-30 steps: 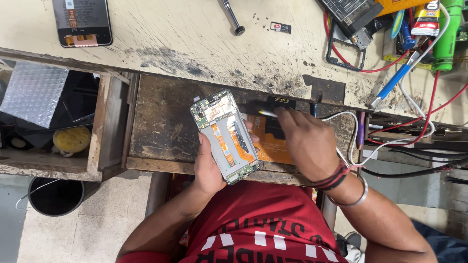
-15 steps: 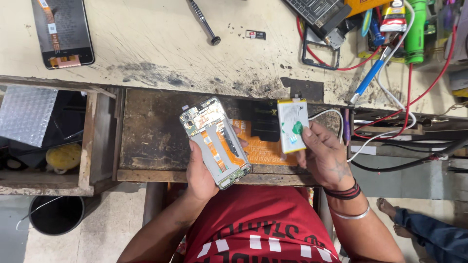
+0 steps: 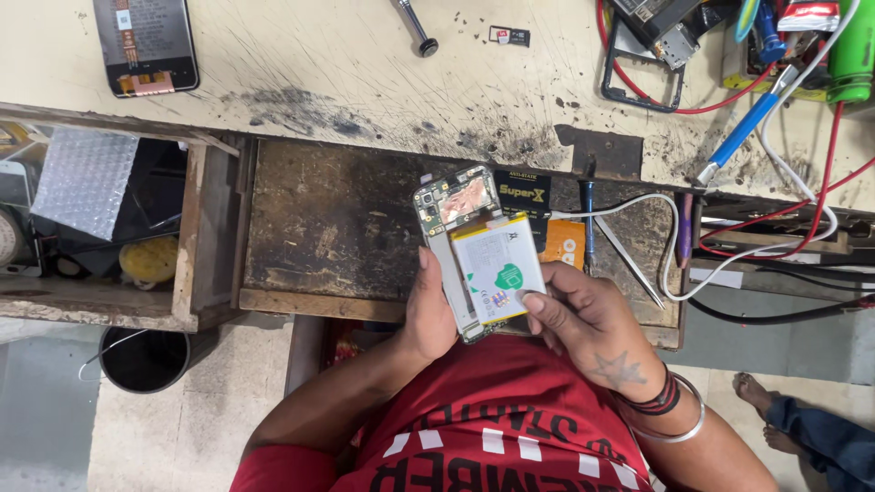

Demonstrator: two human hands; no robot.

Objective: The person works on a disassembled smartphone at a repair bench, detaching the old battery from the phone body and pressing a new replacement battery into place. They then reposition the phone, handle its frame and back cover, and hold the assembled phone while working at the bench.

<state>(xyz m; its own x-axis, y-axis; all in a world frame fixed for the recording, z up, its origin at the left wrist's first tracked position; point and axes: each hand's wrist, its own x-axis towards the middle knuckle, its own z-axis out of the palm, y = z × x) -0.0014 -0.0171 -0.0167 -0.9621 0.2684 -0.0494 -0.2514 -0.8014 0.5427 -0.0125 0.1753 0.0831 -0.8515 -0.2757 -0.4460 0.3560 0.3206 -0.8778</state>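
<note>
Right now the left hand cups an opened phone body from below and the left side, thumb along its left edge, fingers hidden underneath. The phone sits tilted, circuit board end pointing far, held over the near edge of a dark worn pull-out board. On the phone lies a white battery with a green mark, covering most of the frame's middle. The right hand has its thumb tip pressed on the battery's near right corner, fingers curled under; it pinches battery and frame together. Just right of the phone: an orange packet, partly hidden, and a black packet far of it. A white cable loops further right, near a blue-handled tool. Far left on the pale scratched bench lies a dark phone screen. A screwdriver lies far centre. An open drawer at left holds bubble wrap and a yellow lump.
</note>
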